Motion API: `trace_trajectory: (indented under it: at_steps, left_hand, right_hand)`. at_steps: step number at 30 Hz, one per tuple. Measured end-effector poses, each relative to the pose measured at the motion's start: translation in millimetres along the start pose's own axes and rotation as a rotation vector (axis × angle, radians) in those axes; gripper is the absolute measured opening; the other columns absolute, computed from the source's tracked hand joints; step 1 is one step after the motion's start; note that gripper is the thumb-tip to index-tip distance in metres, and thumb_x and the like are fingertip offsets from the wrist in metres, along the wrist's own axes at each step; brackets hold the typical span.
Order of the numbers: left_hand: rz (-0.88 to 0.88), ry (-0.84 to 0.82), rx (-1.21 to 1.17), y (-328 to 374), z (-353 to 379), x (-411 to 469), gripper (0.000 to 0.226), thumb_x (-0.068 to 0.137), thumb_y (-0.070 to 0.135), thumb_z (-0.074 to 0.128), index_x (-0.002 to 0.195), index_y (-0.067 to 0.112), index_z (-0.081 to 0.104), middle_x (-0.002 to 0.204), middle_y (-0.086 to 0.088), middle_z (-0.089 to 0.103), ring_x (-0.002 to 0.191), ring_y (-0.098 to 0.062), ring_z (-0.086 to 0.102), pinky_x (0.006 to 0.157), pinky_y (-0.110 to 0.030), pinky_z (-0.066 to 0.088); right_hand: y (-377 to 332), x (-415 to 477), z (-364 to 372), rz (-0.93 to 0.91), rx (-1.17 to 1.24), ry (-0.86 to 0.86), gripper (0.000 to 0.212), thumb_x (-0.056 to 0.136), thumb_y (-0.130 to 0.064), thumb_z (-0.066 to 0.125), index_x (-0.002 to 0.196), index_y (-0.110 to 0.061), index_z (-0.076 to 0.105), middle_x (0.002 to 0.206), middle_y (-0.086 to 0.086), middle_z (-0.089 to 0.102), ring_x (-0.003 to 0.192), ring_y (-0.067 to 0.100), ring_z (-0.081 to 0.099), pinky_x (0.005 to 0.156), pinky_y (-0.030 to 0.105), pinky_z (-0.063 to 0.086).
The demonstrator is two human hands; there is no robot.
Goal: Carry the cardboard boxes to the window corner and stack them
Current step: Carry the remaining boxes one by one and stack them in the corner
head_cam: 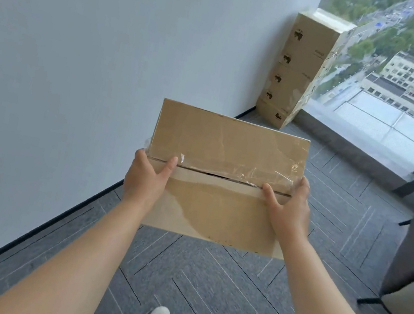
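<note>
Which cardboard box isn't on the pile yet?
The taped cardboard box held between the left hand and the right hand. The others form the stack of boxes in the corner by the window.

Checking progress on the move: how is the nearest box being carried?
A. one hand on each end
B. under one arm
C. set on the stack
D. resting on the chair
A: the left hand and right hand grip opposite ends of the box, thumbs on top, away from the stack.

A taped brown cardboard box [222, 176] held level, well apart from the stacked boxes [301, 71] in the window corner.
</note>
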State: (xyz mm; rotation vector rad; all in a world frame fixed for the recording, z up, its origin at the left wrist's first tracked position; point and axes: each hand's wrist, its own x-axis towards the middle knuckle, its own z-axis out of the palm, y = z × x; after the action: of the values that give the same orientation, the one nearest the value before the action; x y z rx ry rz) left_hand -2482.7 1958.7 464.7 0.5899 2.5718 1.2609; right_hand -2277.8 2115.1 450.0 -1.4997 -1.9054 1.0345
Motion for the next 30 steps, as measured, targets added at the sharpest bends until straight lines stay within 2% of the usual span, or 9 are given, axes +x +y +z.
trace_trajectory:
  at_steps: [7,10,19,25,30]
  left_hand:
    - [-0.022,-0.064,0.027,23,45,91,0.065,0.087,0.049,0.055,0.129,0.004,0.037,0.126,-0.011,0.053,0.113,-0.03,0.051,0.08,-0.03,0.036]
    - [-0.012,-0.068,0.048,43,74,129,0.062,0.087,0.048,0.055,0.126,0.002,0.039,0.123,-0.012,0.054,0.11,-0.031,0.052,0.078,-0.031,0.036]
    - [0.015,-0.067,0.057,138,186,246,0.062,0.086,0.048,0.057,0.125,0.004,0.04,0.123,-0.011,0.054,0.111,-0.031,0.052,0.079,-0.029,0.035]
    - [0.004,-0.057,0.056,190,243,315,0.063,0.085,0.05,0.056,0.124,0.004,0.04,0.122,-0.013,0.055,0.11,-0.032,0.053,0.086,-0.037,0.043]
    - [0.009,-0.077,0.062,222,283,381,0.062,0.085,0.05,0.057,0.122,0.003,0.04,0.119,-0.012,0.056,0.107,-0.031,0.053,0.08,-0.034,0.041]
  right_hand:
    - [-18,88,23,0.048,0.0,0.035,0.091,0.078,-0.055,0.065,0.147,-0.025,0.014,0.147,0.002,0.037,0.132,0.024,0.039,0.106,0.046,0.037]
    - [-17,135,30,0.059,-0.012,0.048,0.091,0.079,-0.054,0.064,0.148,-0.022,0.014,0.148,0.002,0.036,0.132,0.024,0.039,0.106,0.043,0.036]
    - [-21,316,11,0.058,0.035,0.047,0.091,0.081,-0.049,0.065,0.149,-0.017,0.012,0.151,0.005,0.031,0.137,0.024,0.033,0.109,0.039,0.029]
    - [-35,421,-2,0.027,0.038,0.046,0.091,0.079,-0.052,0.065,0.148,-0.021,0.014,0.15,0.001,0.033,0.135,0.022,0.036,0.105,0.039,0.033]
    - [-46,497,7,0.051,0.025,0.047,0.091,0.078,-0.054,0.064,0.147,-0.022,0.014,0.149,0.002,0.035,0.133,0.024,0.038,0.106,0.044,0.036]
